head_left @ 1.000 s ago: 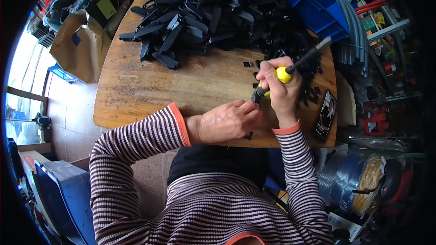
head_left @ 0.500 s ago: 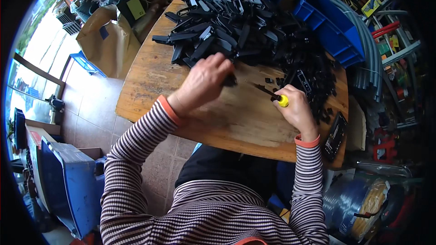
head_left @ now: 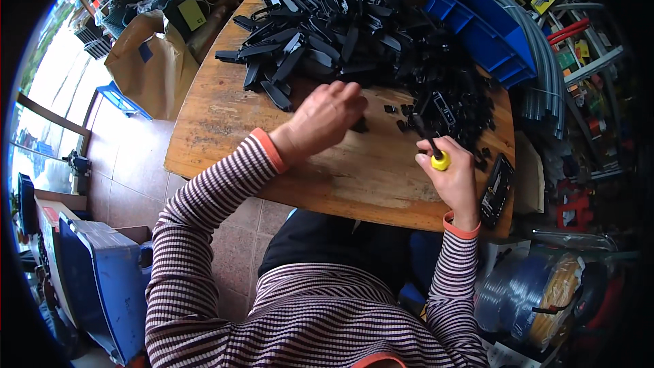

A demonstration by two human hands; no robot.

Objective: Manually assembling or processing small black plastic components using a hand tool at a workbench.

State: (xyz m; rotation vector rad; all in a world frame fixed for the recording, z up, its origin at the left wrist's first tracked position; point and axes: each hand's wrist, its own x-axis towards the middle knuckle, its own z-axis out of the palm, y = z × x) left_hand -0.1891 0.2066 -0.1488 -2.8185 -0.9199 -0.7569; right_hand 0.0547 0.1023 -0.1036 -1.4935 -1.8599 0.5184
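the left hand (head_left: 325,117), knuckles up and fingers curled, is just in front of the black pile (head_left: 351,42); one dark piece (head_left: 360,125) shows by its fingertips, and i cannot tell whether that grip holds it. the right hand (head_left: 455,176), in front of the pile's right end, has its grip closed round one yellow-handled tool (head_left: 441,160). two blue bins (head_left: 477,27) stand behind and right of the pile, whose pieces are too many to count.

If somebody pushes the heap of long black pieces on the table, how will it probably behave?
The heap would probably slide apart, since its pieces overlap loosely at many angles. Single pieces look fairly stiff, keeping their clean outlines. They are probably light, being slim.
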